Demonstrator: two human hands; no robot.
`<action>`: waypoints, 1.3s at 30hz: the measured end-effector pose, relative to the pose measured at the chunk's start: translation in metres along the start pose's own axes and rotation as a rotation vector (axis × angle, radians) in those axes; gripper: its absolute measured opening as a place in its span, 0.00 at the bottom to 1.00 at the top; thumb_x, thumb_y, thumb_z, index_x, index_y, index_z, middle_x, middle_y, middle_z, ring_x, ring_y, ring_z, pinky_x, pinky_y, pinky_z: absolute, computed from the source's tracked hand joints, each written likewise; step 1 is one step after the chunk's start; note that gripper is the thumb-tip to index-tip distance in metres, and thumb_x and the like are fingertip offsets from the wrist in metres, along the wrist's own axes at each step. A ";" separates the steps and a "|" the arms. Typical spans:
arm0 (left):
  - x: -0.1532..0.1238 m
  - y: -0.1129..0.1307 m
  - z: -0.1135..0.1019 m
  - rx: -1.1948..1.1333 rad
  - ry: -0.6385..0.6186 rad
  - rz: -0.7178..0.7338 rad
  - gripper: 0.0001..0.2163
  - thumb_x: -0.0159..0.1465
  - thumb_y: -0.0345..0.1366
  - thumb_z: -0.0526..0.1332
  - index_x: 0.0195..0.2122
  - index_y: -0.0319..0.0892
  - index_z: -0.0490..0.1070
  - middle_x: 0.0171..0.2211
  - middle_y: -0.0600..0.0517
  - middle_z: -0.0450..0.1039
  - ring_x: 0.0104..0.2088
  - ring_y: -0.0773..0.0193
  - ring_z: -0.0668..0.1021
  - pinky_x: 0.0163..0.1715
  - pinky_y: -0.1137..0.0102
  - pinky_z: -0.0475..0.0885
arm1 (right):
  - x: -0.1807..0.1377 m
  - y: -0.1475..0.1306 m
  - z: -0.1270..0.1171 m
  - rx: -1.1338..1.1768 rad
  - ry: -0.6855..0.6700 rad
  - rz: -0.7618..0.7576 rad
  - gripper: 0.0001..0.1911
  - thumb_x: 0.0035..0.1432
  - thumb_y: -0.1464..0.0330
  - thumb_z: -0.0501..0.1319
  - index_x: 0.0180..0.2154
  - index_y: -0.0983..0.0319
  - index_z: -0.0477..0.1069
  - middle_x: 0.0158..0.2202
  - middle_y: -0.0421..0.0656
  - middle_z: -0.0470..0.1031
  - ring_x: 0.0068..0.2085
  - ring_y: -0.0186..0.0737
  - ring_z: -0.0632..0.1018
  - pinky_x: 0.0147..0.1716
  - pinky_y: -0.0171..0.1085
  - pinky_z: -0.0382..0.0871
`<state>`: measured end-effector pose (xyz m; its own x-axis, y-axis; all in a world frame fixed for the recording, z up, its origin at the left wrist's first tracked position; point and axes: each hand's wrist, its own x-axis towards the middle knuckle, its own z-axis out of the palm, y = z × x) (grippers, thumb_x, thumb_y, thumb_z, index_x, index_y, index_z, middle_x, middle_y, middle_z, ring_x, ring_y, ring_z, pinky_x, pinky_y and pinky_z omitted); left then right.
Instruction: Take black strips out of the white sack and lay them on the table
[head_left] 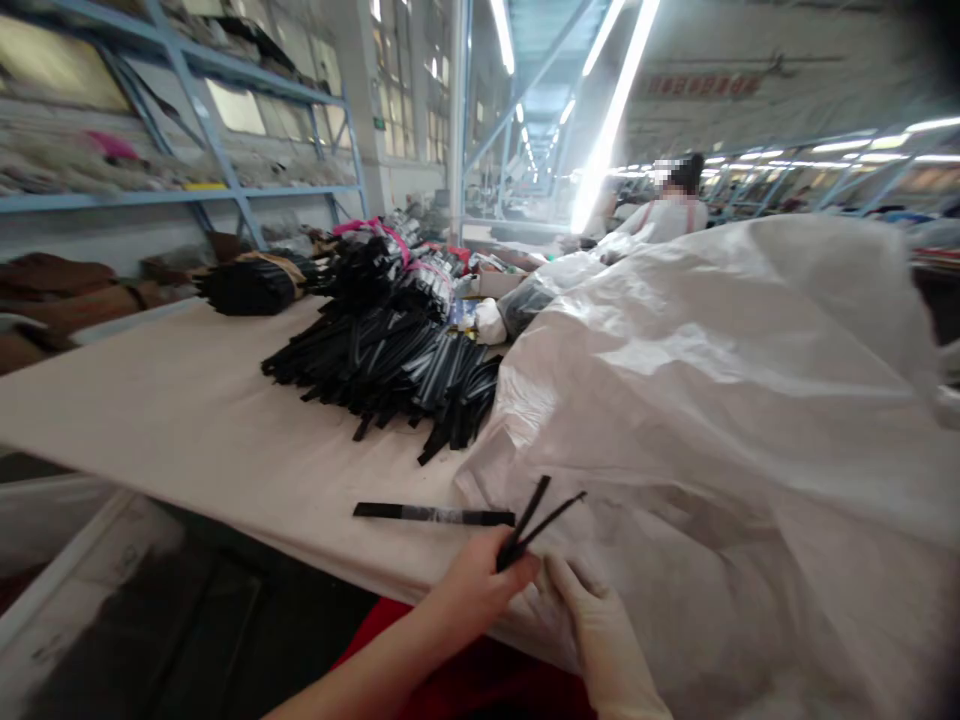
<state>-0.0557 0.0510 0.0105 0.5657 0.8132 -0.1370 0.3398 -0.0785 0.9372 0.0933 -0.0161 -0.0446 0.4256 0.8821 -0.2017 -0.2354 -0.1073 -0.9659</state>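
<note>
Strips of black material are being picked up at the table's (150, 400) near edge: the bare left hand (472, 585) pinches two thin black strips (536, 520), which fan upward, while the gloved right hand (600, 630) rests open against the white plastic sack (712, 400) (holding nothing, as far as shows). Next, likely, aligning the pair, with the single strip (431, 514) just beside and the big pile (390, 365) beyond.

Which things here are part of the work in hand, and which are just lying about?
In hand:
left hand pinching black strips
gloved right hand on the white bag
single strip on the table
strip pile

Lying about:
shelves
brown material
distant person
</note>
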 end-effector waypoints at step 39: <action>-0.020 -0.002 -0.031 0.096 -0.146 -0.051 0.21 0.61 0.50 0.52 0.49 0.41 0.65 0.26 0.52 0.71 0.24 0.63 0.71 0.23 0.72 0.65 | -0.025 -0.038 0.029 0.191 -0.258 0.133 0.31 0.52 0.51 0.59 0.53 0.61 0.65 0.17 0.35 0.66 0.16 0.25 0.60 0.15 0.27 0.49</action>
<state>-0.0910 0.0526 0.0218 0.6464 0.7259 -0.2350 0.4370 -0.0997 0.8939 0.0658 -0.0208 0.0017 0.1512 0.9557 -0.2524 -0.4433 -0.1627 -0.8815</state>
